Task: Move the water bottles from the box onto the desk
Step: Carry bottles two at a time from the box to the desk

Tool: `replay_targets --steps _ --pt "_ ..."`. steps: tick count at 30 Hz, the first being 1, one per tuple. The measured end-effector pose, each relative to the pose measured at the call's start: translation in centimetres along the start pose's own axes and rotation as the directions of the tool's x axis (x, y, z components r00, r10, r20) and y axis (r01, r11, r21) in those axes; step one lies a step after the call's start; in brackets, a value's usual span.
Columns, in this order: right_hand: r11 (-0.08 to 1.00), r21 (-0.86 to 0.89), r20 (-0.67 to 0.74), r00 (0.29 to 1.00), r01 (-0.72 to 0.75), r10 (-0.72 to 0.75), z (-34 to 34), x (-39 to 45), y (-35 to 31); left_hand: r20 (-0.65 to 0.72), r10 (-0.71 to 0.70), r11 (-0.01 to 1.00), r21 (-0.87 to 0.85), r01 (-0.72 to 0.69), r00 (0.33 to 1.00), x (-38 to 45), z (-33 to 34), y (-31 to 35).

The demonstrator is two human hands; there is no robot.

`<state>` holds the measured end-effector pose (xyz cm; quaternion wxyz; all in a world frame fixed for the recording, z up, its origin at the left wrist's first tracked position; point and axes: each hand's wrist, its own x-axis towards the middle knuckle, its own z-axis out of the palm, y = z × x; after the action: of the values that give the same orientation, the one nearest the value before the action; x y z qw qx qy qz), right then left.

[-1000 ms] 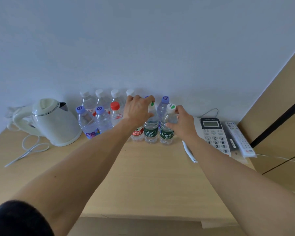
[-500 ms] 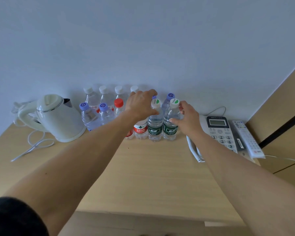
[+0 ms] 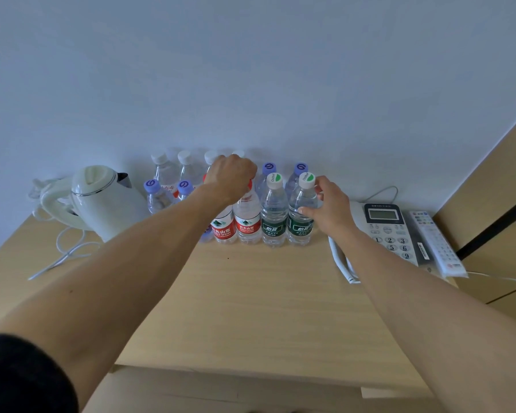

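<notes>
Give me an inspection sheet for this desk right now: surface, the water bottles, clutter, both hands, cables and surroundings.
Surface: light wooden desk, front part bare.
Job's things: water bottles standing upright in rows against the wall; red-label, green-label, purple-capped and white-capped ones. No box seen.
Clutter: white kettle at left; desk phone and remote at right.
Hands: left hand curled over the top of a red-label bottle; right hand touches the rightmost green-label bottle, thumb on its side, fingers by the neck.
Cables: white kettle cord loose at left; coiled phone cord; thin wire off the right edge.
Surroundings: plain pale wall; wooden panel at right.
</notes>
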<state>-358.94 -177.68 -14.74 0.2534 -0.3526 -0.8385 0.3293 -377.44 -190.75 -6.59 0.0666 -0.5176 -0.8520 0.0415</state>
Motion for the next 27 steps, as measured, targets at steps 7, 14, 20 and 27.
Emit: replay_targets --steps 7,14,20,27 --pt "1.0 0.001 0.011 1.0 -0.006 0.006 0.0 0.1 0.0 0.047 -0.016 0.998 -0.066 0.019 0.999 -0.5 -0.3 0.1" --pt "1.0 0.003 0.006 1.0 -0.011 0.01 0.0 0.1 0.0 -0.081 0.106 0.985 -0.129 -0.116 0.991 -0.2 -0.2 2.0" --pt "0.999 0.041 -0.004 1.0 -0.006 0.006 0.0 0.0 0.0 -0.044 -0.018 0.969 -0.248 0.007 0.999 0.5 0.4 4.4" --pt "0.998 0.057 0.016 1.0 -0.01 0.009 -0.2 0.1 0.0 -0.043 -0.045 0.949 -0.314 0.03 0.998 1.0 0.4 4.8"
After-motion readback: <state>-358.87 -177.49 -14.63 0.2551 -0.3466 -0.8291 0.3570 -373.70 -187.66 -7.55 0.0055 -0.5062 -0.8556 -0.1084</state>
